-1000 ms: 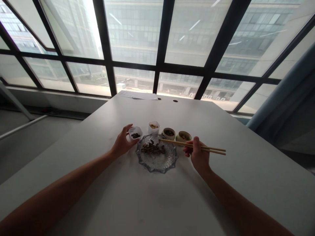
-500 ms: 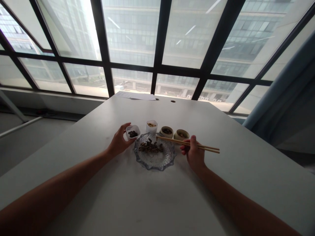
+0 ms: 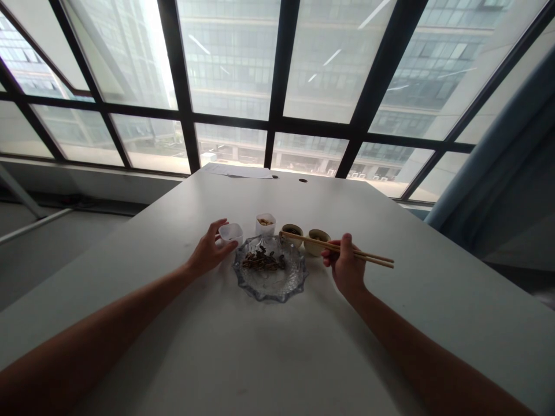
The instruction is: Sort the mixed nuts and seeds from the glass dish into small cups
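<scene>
My left hand point(image 3: 210, 248) has its thumb and fingers curled round a small white translucent cup point(image 3: 231, 233) at the plate's left edge. Little of that cup's contents shows over its near wall. In my right hand point(image 3: 348, 268) is a pair of wooden chopsticks point(image 3: 312, 241), pointing left. Their tips are close together above the near left side of a small olive-green cup point(image 3: 292, 238); I cannot make out anything between them. In front lies a clear scalloped glass plate point(image 3: 271, 293) with a pile of dark brown dried pieces point(image 3: 263, 260).
Another white cup point(image 3: 265, 225) with yellowish pieces stands behind the plate. A second olive-green cup point(image 3: 317, 248) is at its right, partly under the chopsticks. Papers point(image 3: 238, 171) lie at the far end of the white table point(image 3: 243, 358), before the window. A blue curtain point(image 3: 489, 150) hangs at right.
The left cup now sits more upright, and the dark pieces seen in it before are mostly hidden. The chopstick tips have risen from the plate's back edge towards the left olive-green cup.
</scene>
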